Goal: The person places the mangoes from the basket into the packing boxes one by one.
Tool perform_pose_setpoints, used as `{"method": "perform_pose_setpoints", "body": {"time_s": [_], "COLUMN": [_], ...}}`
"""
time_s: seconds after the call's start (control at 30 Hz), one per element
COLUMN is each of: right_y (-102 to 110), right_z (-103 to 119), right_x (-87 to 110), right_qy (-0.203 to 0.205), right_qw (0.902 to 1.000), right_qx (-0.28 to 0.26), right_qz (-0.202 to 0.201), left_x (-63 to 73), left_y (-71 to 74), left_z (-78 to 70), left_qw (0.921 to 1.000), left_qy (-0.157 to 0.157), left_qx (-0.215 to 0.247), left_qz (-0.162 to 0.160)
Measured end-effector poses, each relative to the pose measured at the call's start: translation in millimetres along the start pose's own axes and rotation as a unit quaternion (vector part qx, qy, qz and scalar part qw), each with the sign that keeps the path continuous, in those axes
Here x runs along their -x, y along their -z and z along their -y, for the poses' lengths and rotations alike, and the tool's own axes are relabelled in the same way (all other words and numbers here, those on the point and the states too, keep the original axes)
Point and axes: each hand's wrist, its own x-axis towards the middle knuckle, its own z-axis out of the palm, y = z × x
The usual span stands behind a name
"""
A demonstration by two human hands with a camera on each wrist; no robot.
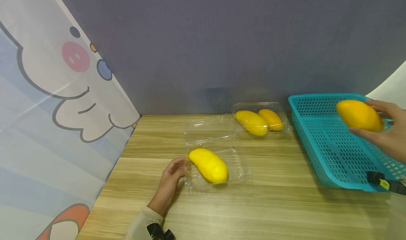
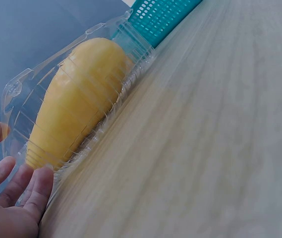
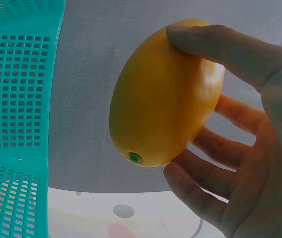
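In the head view, my right hand [image 1: 391,127] grips an orange-yellow mango [image 1: 358,115] above the turquoise basket [image 1: 301,141]. The right wrist view shows the thumb on one side of this mango [image 3: 160,104] and the fingers on the other; a green stem spot faces the camera. My left hand [image 1: 172,176] holds the left edge of a clear plastic box [image 1: 238,166], its lid folded back. One yellow mango [image 1: 209,164] lies inside. In the left wrist view, the left hand's fingertips [image 2: 40,181] touch the box wall; how firmly I cannot tell.
Behind, a second clear box [image 1: 282,108] contains two mangoes [image 1: 252,122] beside the basket. A grey panel [image 1: 222,49] rises at the table's back edge, and a cartoon-printed sheet [image 1: 41,127] borders the left. The wooden table [image 1: 253,211] extends to the front.
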Motion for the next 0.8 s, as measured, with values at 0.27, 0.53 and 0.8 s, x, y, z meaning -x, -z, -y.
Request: {"method": "perform_pose_setpoints", "body": {"time_s": [0.27, 0.53, 0.8], "right_y": [0.0, 0.3, 0.8], "right_z": [2.3, 3.3, 4.8], "right_x": [0.9, 0.9, 2.0], "right_qy": [0.002, 0.007, 0.005], "right_qw": [1.0000, 1.0000, 0.9999], "right_qx": [-0.001, -0.002, 0.004], "right_qz": [0.006, 0.002, 0.008], "left_x": [0.8, 0.9, 1.2], "left_y": [0.0, -0.5, -0.4], "left_z": [-1.2, -2.7, -2.3], "left_qw": [0.9999, 0.9999, 0.9999], "left_qy": [0.010, 0.016, 0.012], "left_qx": [-0.006, -0.006, 0.001], "left_qz": [0.000, 0.002, 0.004]}}
